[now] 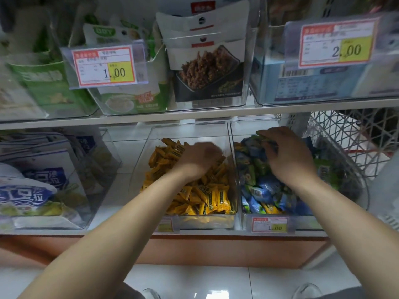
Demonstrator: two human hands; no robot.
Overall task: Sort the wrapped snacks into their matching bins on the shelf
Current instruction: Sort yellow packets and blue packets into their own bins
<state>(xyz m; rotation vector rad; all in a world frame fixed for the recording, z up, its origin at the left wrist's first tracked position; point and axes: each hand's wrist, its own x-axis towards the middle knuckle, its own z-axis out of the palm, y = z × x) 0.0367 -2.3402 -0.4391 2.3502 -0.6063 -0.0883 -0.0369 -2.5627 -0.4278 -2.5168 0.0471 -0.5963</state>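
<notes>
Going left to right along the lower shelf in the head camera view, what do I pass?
Bin of blue-and-white bags → bin of yellow wrapped snacks, left hand in it → bin of blue and green wrapped snacks, right hand on them → white wire basket.

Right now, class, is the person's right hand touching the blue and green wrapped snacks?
Touching. The head view shows the right hand with fingers curled over the blue and green snacks in the right bin, no gap visible.
</notes>
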